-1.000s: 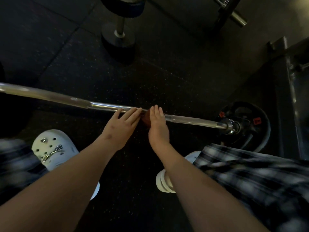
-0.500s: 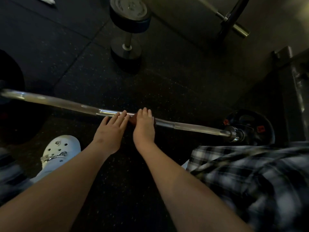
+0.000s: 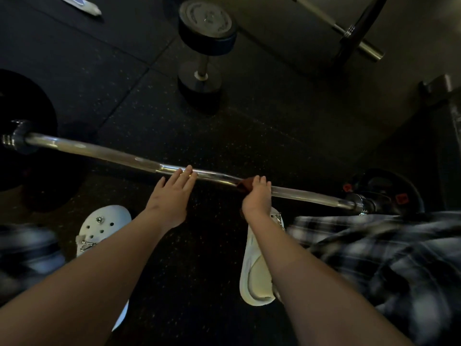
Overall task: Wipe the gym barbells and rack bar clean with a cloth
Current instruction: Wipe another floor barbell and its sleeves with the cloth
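A chrome barbell (image 3: pixel 112 154) lies across the dark rubber floor, running from upper left down to lower right, with black plates at both ends. My left hand (image 3: pixel 172 196) rests on the bar near its middle with straight fingers. Further right, my right hand (image 3: pixel 257 198) wraps around the bar over a dark red cloth (image 3: pixel 244 184), which shows only at the hand's left side.
A dumbbell (image 3: pixel 204 46) stands on end beyond the bar. Another barbell (image 3: pixel 349 28) lies at the top right. A dark metal rack frame (image 3: pixel 446 116) rises at the right edge. My white clogs (image 3: pixel 102 226) stand just behind the bar.
My right hand has slid the cloth rightward along the bar, away from the left hand. The hands were side by side earlier and are now well apart. The view also shifted.
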